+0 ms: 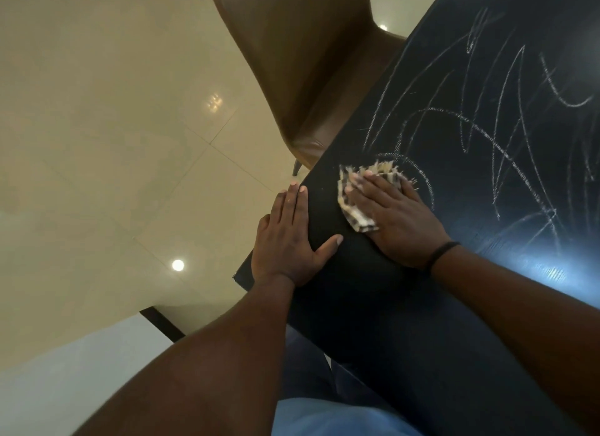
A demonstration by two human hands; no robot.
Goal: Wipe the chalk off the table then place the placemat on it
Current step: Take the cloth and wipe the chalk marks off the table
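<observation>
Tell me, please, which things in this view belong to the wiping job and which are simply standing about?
Part of the job:
- cloth, pressed flat under the right hand
- chalk marks, still covering much of the table
- left hand, resting flat on the table's edge

Just there:
- brown chair, beside the table
- tiled floor

No placemat is in view.

A home dining area, it seems: a dark table (406,306) with a brown leather chair (302,62) pushed against its far edge, on glossy cream floor tiles (113,127).
</observation>
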